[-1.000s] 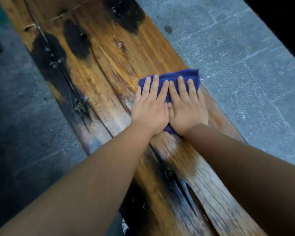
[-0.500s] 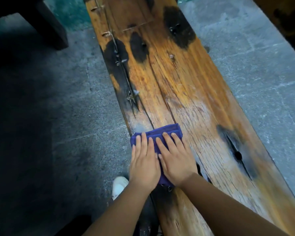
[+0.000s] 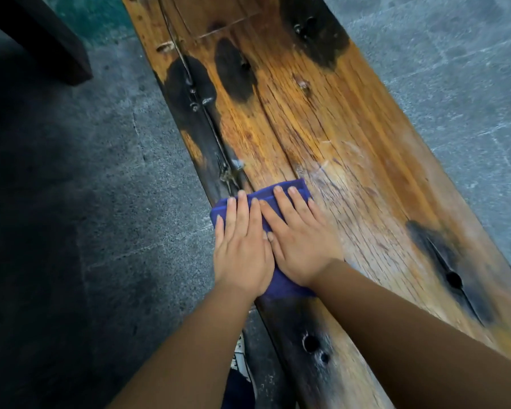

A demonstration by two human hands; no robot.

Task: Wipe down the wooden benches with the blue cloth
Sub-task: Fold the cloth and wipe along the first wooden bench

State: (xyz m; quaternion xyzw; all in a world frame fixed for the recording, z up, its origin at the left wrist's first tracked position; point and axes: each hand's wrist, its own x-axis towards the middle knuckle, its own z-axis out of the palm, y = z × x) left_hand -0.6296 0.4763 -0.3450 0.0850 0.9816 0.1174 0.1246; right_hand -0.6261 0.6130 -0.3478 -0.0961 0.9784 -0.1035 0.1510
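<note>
Pressing flat on a folded dark-blue cloth (image 3: 281,286), both hands lie side by side, palms down, fingers stretched out and pointing away from the person. The left hand (image 3: 242,249) covers the cloth's left half, its outer edge reaching past the wood's left rim. The right hand (image 3: 303,246) covers the right half, and the two touch along the thumbs. Neither hand grips the fabric; the fingers are spread open and simply bear down on it.

The cloth sits on the near-left part of a long, worn, orange-brown wooden plank desk (image 3: 351,137), with blue showing beyond the fingertips and between the wrists. The desk runs diagonally from upper left to lower right and carries several black charred-looking patches (image 3: 233,72), long cracks along the grain, and a small round hole (image 3: 311,343) near the bottom. A paler, dull area of wood lies just right of the cloth.

Grey stone-paved floor (image 3: 469,84) lies on both sides. A dark wooden block (image 3: 50,39) stands at the upper left, and part of a light shoe (image 3: 239,357) shows beneath the left forearm.
</note>
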